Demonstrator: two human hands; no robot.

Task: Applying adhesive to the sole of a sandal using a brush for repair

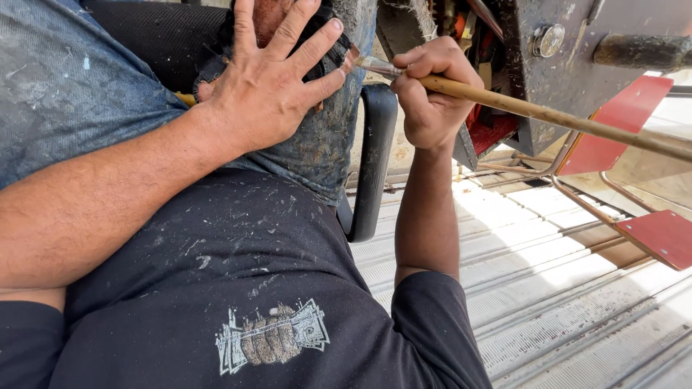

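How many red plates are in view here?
2. One red plate sits upper right beside the dark metal block; the other red plate lies lower, at the right edge. More may be hidden.

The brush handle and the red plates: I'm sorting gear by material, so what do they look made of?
Brush handle: likely wood, tan and matt, held in the right hand. Its ferrule looks like shiny metal. Red plates: probably painted sheet metal, flat and thin-edged, on thin rusty rods.

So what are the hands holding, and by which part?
The right hand grips a long wooden-handled brush near its metal ferrule end. The left hand holds nothing, lying flat on the knee.
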